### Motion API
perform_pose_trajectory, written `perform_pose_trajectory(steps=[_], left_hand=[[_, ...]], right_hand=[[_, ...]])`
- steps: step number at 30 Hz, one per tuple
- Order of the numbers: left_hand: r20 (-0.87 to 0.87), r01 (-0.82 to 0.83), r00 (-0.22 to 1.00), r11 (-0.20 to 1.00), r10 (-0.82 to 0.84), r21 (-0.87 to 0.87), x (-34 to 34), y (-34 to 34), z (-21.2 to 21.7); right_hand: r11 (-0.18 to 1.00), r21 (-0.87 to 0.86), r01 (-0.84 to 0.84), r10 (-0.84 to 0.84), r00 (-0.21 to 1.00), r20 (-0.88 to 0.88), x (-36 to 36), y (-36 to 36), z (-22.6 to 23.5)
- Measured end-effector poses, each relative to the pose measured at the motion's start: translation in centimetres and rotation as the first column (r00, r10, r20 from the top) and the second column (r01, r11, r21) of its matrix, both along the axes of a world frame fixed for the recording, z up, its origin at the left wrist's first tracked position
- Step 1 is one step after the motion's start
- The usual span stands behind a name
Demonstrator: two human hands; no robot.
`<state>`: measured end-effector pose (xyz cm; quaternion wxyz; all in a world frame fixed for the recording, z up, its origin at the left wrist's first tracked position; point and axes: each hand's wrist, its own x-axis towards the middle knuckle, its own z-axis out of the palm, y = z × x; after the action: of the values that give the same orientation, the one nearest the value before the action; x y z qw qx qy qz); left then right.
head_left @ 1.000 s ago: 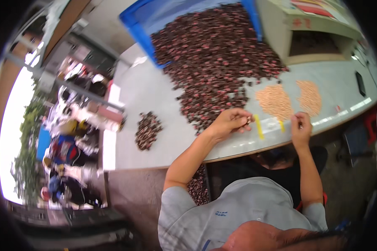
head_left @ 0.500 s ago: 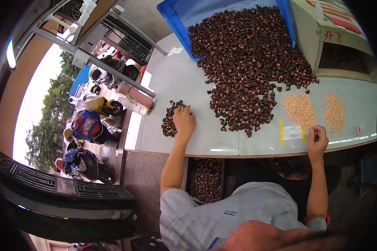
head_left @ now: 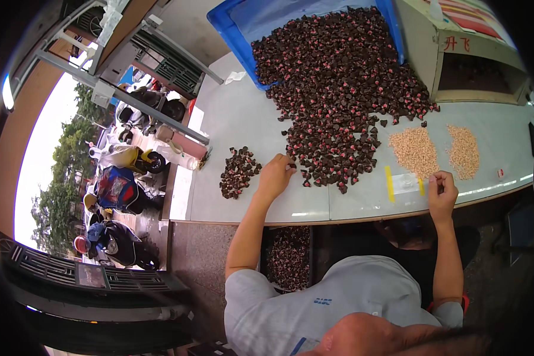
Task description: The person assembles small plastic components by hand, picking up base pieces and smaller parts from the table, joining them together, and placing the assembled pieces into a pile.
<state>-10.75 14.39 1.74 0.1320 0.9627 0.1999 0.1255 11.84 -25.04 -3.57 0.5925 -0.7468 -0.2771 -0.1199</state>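
Observation:
My left hand (head_left: 275, 177) is at the left edge of a large heap of small dark brown pieces with pink parts (head_left: 332, 130). Its fingers are drawn together, with a dark piece at their tips. To its left lies a smaller pile of similar dark pieces, some with pale bits (head_left: 239, 172). My right hand (head_left: 443, 196) hovers by the table's front edge, thumb and fingers pinched; whatever they hold is too small to make out. Just beyond it is a pile of small beige bits (head_left: 414, 152), with a second beige pile (head_left: 463, 152) to the right.
A blue tray (head_left: 235, 44) lies tipped at the back, the heap spilling out of it. At back right stands a pale box with an open front (head_left: 436, 65). Yellow tape strips (head_left: 390, 184) flank a clear patch near my right hand. A bin of small pieces (head_left: 286, 258) sits below the table.
My left hand has moved right, from the small dark pile to the edge of the large heap. My right hand stays pinched by the beige bits. The whole view has shifted slightly left.

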Motion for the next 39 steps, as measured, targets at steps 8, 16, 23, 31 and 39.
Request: perform_pose_trajectory(steps=[8,16,23,31,39], left_hand=[[0.237,-0.041,0.969,0.988,0.076,-0.152,-2.2,0.9,-1.1],[0.186,0.087,0.981,0.718,0.060,-0.691,-0.1,-4.0,3.2],[0.070,0.138,0.969,0.287,-0.236,-0.948,6.3,-10.5,3.7],[-0.003,0.143,0.834,0.222,-0.552,-0.964,11.1,-14.0,1.2],[0.025,0.108,0.833,0.118,-0.553,-0.987,11.3,-14.4,0.2]], right_hand=[[0.998,0.055,0.001,0.004,0.996,-0.090,0.0,0.5,0.3],[0.933,-0.335,-0.127,0.126,0.992,-0.026,0.1,-1.2,3.5],[0.821,-0.571,-0.027,0.127,0.982,0.137,0.1,-0.8,3.7],[0.827,-0.559,-0.062,0.130,0.988,0.081,-0.1,-1.0,4.2],[0.808,-0.589,-0.009,0.104,0.986,0.127,0.2,-0.2,3.4]])
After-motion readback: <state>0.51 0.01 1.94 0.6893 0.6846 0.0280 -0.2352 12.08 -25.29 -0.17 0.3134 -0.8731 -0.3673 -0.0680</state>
